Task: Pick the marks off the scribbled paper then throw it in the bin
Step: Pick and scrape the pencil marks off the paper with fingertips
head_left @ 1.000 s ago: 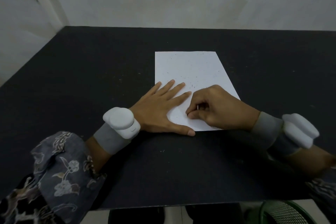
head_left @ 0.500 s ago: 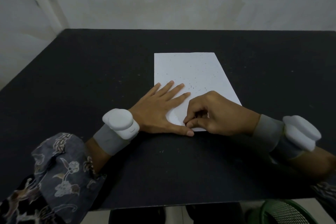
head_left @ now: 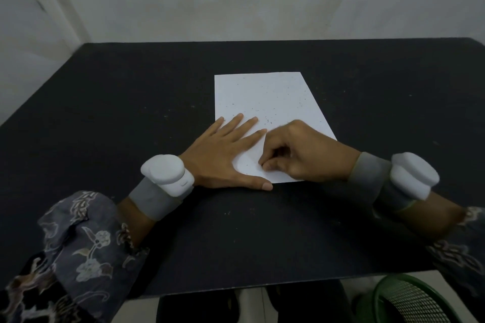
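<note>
A: Okay, biggest first. What's the surface?

B: Black table (head_left: 105, 118), filling most of the head view, pushed into a pale wall corner. Tiny pale specks on the near part.

A: And the sheet?

B: White paper (head_left: 265, 97) lying flat on the table, roughly centre, long side running away from the person. Small dark marks (head_left: 267, 120) scattered over it (densest around the middle, just past the fingertips).

A: Bin?

B: Green mesh bin (head_left: 409, 299) at bottom right, below the near table edge, only partly in frame.

A: Hands now. Left?

B: Left hand (head_left: 223, 155) flat, palm down, fingers straight and spread, pressing the near-left corner of the paper. Thumb stretched along the paper's near edge, its tip at the table.

A: Right?

B: Right hand (head_left: 301, 155) resting on the near part of the paper, fingers curled in, thumb and forefinger brought together at the sheet's surface just beside the left hand's forefinger. Whether a mark sits between the tips is too small to tell.

A: Anything on the wrists?

B: Grey band with a white rounded device on each: left wrist device (head_left: 166, 173), right wrist device (head_left: 413, 178). Dark floral sleeve (head_left: 78, 252) on the left arm, a sliver of the same pattern at the right edge.
</note>
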`<state>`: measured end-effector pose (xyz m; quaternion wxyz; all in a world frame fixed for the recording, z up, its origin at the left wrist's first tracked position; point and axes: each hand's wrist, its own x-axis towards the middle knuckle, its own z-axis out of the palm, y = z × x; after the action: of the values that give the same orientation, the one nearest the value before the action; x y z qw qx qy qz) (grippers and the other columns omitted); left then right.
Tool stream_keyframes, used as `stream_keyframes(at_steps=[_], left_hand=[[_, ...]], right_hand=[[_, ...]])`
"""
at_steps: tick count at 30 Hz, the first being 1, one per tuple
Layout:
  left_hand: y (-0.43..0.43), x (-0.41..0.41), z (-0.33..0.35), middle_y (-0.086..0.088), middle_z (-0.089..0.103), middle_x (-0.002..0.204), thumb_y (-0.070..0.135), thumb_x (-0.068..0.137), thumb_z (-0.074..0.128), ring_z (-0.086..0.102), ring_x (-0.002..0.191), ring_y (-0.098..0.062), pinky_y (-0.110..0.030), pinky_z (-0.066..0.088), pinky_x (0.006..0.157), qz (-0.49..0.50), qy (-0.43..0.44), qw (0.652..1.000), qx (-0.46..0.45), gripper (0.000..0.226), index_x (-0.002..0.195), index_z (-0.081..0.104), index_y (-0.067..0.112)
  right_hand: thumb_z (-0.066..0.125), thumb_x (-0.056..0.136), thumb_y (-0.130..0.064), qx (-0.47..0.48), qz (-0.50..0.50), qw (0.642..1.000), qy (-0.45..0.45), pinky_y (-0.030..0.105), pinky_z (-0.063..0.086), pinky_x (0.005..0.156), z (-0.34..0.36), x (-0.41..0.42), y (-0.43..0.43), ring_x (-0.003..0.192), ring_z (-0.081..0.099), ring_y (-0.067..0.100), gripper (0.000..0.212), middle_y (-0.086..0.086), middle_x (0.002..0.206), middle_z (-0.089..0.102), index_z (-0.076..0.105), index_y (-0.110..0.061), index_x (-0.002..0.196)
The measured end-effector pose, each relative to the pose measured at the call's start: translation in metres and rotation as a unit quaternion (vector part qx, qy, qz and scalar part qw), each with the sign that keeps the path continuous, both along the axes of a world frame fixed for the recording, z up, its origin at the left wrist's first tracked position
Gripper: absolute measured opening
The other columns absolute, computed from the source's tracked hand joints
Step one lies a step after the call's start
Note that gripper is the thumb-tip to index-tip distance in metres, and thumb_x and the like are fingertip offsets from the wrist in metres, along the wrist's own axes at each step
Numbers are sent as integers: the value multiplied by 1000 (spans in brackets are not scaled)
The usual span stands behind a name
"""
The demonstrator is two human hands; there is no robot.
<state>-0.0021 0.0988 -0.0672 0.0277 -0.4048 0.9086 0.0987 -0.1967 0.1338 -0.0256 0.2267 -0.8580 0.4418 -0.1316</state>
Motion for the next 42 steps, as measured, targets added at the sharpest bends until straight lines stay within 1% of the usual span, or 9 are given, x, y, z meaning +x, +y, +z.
stream_keyframes(at_steps=[5,10,15,19,23,29,33,38,42], left_hand=[[-1,0,1,17,-23,157,99,52,14,-28,142,-5,-38,-12,119,3,-6,1000,-3,118,150,-11,40],[1,1,2,16,-20,158,98,55,18,-26,142,-6,-38,-12,119,1,4,1000,-1,115,151,-8,41],[0,0,3,16,-23,157,97,53,17,-29,141,-5,-36,-15,118,7,-10,1000,6,116,149,-13,40],[1,2,2,15,-19,158,97,54,18,-26,143,-7,-38,-12,119,0,8,1000,1,113,149,-12,43],[0,1,2,15,-21,158,97,54,18,-26,143,-7,-38,-14,119,2,-1,1000,-1,112,148,-14,44],[0,0,0,14,-19,159,98,55,19,-25,143,-7,-38,-11,119,-11,3,1000,-2,103,137,-22,50],[-3,2,0,15,-20,158,101,52,16,-25,143,-5,-35,-13,118,-8,-2,1000,2,114,146,-16,45],[-5,5,4,16,-19,157,103,46,19,-24,143,-4,-32,-16,117,-6,6,1000,25,120,146,-15,45],[-15,7,13,16,-14,157,103,46,23,-18,144,-5,-34,-11,119,1,-4,999,50,128,151,-5,37]], right_hand=[[71,83,-13,-15,-38,999,2,6,41,66,1,-4,-9,72,58,2,6,-7,81,67,74,-14,87],[72,82,-15,10,6,1000,9,10,44,68,0,5,2,74,60,3,3,-14,78,64,74,-17,83],[72,82,-13,-22,-56,998,3,12,41,67,2,-1,-15,72,57,1,6,-15,77,62,74,-15,87],[72,82,-15,13,19,1000,-4,11,44,70,0,12,0,75,60,0,4,-23,75,58,74,-16,85],[72,82,-14,-17,-38,999,-18,10,40,68,-2,3,-16,73,58,-1,6,-14,79,64,74,-16,87],[72,82,-14,-1,3,1000,-29,7,40,69,-8,11,-6,73,58,-6,5,-8,87,70,75,-15,86],[73,81,-14,20,-74,995,-72,8,41,65,-11,2,-25,70,57,-4,5,-11,79,68,75,-13,86],[69,85,-11,104,-101,965,-220,26,52,66,-22,-2,-33,68,59,19,5,23,89,69,71,-7,87],[66,86,-6,134,-99,944,-284,21,46,53,-22,2,-42,60,54,15,4,22,79,67,69,-4,88]])
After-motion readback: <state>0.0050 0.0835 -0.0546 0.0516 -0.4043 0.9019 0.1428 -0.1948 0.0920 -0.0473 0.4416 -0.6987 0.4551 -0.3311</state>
